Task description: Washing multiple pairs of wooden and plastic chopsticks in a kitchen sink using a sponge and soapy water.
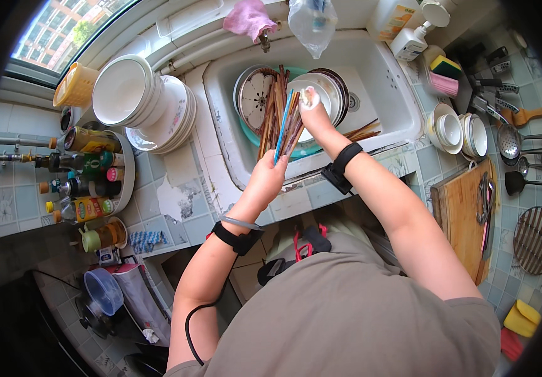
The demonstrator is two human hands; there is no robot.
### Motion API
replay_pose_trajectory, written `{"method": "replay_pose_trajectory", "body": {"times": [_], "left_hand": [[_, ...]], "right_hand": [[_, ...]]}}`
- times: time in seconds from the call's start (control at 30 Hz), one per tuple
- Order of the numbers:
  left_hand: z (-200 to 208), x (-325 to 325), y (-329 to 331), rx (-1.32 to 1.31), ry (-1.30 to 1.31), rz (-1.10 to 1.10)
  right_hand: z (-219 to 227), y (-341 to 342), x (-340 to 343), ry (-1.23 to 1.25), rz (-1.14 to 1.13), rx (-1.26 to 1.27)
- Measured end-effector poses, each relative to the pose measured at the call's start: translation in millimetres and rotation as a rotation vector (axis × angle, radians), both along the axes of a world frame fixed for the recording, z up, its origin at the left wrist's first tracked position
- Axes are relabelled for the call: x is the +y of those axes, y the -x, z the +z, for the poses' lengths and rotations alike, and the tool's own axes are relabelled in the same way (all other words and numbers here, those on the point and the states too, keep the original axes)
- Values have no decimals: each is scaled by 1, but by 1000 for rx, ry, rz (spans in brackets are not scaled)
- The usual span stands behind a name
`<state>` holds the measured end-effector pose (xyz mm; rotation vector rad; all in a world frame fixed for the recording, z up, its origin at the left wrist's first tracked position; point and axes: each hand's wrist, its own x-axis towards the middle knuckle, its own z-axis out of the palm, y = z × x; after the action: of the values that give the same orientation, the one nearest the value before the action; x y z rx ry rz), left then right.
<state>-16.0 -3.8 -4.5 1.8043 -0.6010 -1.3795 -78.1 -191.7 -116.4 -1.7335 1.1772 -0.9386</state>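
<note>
My left hand [266, 178] is wrapped round the lower end of a fanned bundle of brown chopsticks [272, 116], with one blue stick [283, 129] among them. Just right of their upper ends is my right hand [315, 116], its fingers bent and partly covered by white foam or a whitish wad; what it holds I cannot make out. Beneath both hands a green basin [306, 150] stands in the white sink [396, 116]. It holds a patterned bowl [253, 100] and white plates [330, 85]. A few more chopsticks [364, 132] lie in the sink, right of the basin.
Stacked bowls [120, 91] and plates [173, 113] stand left of the sink, beside a tray of bottles [89, 173]. A pink cloth [249, 17] drapes the tap [264, 42]. Small bowls [448, 131], a pump bottle [408, 44] and a cutting board [459, 213] are at the right.
</note>
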Motion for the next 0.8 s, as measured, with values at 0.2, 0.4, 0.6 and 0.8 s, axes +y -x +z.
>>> {"method": "replay_pose_trajectory", "body": {"times": [0.2,0.4,0.6,0.8], "left_hand": [[7,11,-17,27,5,-56],[-3,5,-20,203,63,60],[-22,-23,-20,177,52,181],[-52,-25,-10,-137,131,65]], "right_hand": [[45,14,-17,-551,141,-45],[43,7,-35,-1283,17,-927],[65,-11,57,-827,111,-384],[44,-19,45,-710,-2,-392]]}}
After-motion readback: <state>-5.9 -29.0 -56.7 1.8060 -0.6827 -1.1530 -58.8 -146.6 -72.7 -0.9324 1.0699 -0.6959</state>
